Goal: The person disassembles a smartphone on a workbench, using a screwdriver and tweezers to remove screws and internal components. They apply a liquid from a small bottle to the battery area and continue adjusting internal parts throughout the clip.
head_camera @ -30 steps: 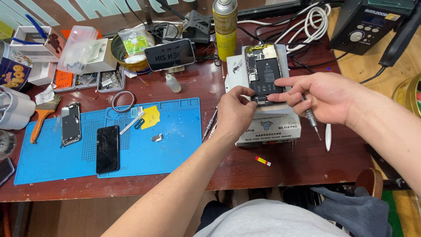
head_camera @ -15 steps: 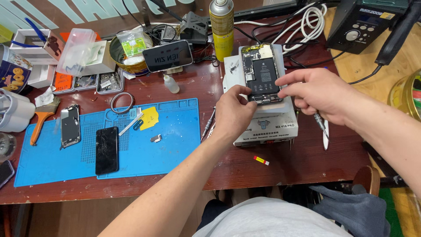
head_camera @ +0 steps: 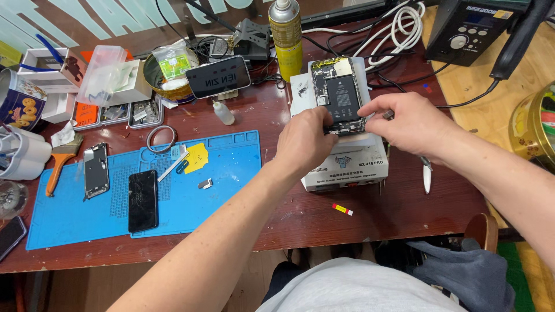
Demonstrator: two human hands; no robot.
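Opened smartphone (head_camera: pixel 339 95), back off, black battery and circuit board showing, lies face-down on the white box-shaped heating pad (head_camera: pixel 346 159) at about 12 o'clock from me, past the middle of the red-brown table (head_camera: pixel 399 202).

My left hand (head_camera: pixel 305 141) sits at the phone's 7 o'clock corner, fingers curled tight, tips pressed against its lower left edge. Nothing else in that hand that I can see.

My right hand (head_camera: pixel 407 122) comes in from 3 o'clock, thumb and forefinger pinched narrow at the phone's lower right edge, touching it. A screwdriver (head_camera: pixel 426 173) with a pale handle pokes out below that palm, pointing toward 6 o'clock; cannot tell whether the hand grips it or it lies on the table.

So the phone's bottom end is bracketed between both hands, its top end free at 12 o'clock.

Around: blue work mat (head_camera: pixel 231 185) at 9 o'clock of the left hand, carrying a cracked black phone screen (head_camera: pixel 143 200) and a small bare phone frame (head_camera: pixel 96 170). Yellow spray can (head_camera: pixel 286 32) stands upright at 11 o'clock of the phone. Another dark phone (head_camera: pixel 218 76) is propped just left of the can. Coiled white cable (head_camera: pixel 399 29) at 1 o'clock.
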